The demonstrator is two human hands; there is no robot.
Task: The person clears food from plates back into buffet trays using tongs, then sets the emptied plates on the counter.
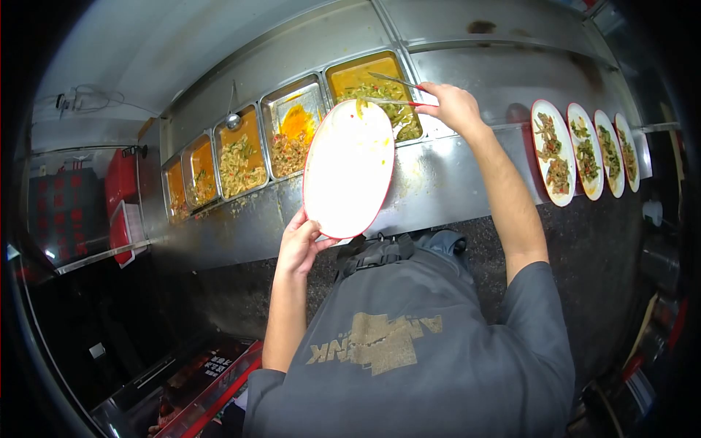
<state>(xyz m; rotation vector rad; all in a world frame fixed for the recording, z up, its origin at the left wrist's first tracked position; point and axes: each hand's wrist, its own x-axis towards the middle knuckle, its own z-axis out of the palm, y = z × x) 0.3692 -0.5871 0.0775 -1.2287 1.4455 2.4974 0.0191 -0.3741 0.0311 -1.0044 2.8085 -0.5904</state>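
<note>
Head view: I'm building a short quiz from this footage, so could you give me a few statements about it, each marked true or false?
1. The left hand grips the plate at its near end. True.
2. The right hand holds a ladle. False: it holds tongs.
3. Five trays of food stand in a row. True.
4. The plate in the left hand is heaped with food. False: it is mostly bare.
5. Only two plates of food lie to the right of the trays. False: four filled plates show there.
</note>
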